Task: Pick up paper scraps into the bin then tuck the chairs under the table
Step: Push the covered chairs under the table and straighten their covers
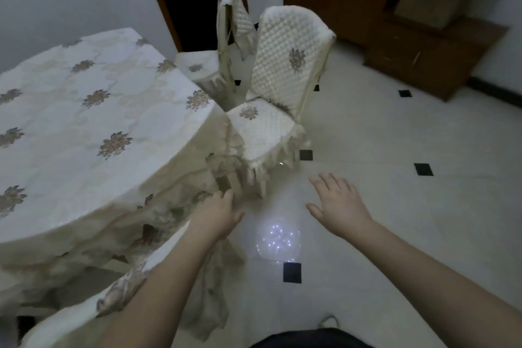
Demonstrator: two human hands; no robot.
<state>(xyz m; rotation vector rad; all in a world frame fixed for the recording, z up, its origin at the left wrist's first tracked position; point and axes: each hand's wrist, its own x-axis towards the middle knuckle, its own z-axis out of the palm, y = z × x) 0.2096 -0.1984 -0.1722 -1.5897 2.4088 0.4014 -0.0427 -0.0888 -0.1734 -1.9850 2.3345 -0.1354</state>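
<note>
Stage of task: no paper scraps or bin appear in view; the work in hand is judged to be the tucking of chairs under the bench.
Bench: the bench (84, 110), draped in a cream embroidered cloth, fills the left of the view; its skirt hangs to the tiled floor (395, 206).
Nearest task object: the near quilted chair (271, 110) stands ahead of both hands, seat front touching or overlapping the bench cloth, backrest leaning away to the right.
Axis: the chair's seat-to-back line runs from the bench edge outward to the upper right, so a push toward the lower left would, in judgement, drive it under.
Second chair: the far quilted chair (223, 45) stands behind the first, just beside the bench's far corner.
Third seat: a covered seat (118, 288) lies below the left forearm, largely under the bench edge.
Left hand: the left hand (219, 215) is extended forward, fingers straight and relaxed, grasping nothing, near the bench skirt and the chair's front legs.
Right hand: the right hand (339, 203) is spread palm down over the floor, empty, just short of the chair's fringe.
Nearer hand: both are about equally close; the right is better placed for the backrest side.
</note>
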